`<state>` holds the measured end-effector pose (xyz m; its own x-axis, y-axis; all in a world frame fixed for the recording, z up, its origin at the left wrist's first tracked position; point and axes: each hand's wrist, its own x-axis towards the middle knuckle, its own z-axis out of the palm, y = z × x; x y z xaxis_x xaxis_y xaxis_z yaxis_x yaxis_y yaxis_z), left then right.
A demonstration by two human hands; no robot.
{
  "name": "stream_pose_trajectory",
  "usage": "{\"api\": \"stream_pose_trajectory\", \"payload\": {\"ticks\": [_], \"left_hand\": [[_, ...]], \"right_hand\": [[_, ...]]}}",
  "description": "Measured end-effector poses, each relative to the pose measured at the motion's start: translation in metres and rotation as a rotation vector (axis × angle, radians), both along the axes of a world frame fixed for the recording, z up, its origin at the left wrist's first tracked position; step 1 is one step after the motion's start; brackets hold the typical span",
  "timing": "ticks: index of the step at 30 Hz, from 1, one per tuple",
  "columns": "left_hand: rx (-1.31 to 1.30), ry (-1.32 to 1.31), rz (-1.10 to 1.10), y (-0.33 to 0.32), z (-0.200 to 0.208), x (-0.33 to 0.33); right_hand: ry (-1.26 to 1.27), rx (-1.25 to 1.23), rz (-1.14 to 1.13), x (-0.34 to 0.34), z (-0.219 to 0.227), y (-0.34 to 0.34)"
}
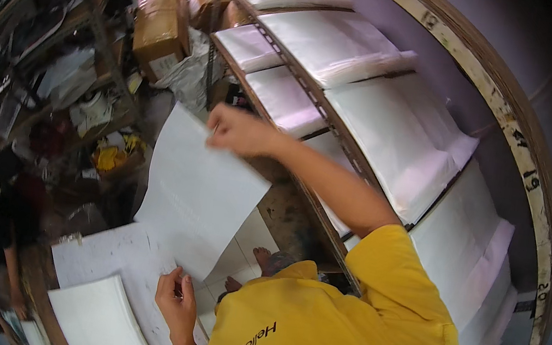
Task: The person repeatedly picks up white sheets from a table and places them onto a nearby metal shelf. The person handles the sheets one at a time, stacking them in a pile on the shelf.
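A large white sheet of paper hangs tilted in front of me. My right hand, fingers closed, pinches its upper edge. Lower down, my left hand has its fingers curled at the sheet's lower edge and appears to pinch it; the exact contact is hard to see. Below the sheet lies a pale, marked work surface. On it, left of my left hand, rests a neat stack of white paper.
To my right, a metal shelf rack carries several wrapped paper stacks. Cardboard boxes and a crumpled grey bag stand ahead. Cluttered shelves line the left. At the lower left, another person's forearm shows.
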<state>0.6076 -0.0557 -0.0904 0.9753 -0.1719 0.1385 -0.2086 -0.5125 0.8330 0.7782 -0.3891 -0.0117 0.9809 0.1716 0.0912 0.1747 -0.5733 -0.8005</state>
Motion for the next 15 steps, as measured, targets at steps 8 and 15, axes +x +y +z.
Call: {"api": "stream_pose_trajectory", "payload": {"ticks": [8, 15], "left_hand": [[0.044, 0.006, -0.117, -0.033, -0.003, 0.024], [0.038, 0.093, -0.180, -0.067, -0.023, 0.031]], "right_hand": [[-0.068, -0.015, -0.608, -0.086, 0.133, -0.286], [-0.590, 0.225, -1.108, -0.291, 0.088, -0.490]]}}
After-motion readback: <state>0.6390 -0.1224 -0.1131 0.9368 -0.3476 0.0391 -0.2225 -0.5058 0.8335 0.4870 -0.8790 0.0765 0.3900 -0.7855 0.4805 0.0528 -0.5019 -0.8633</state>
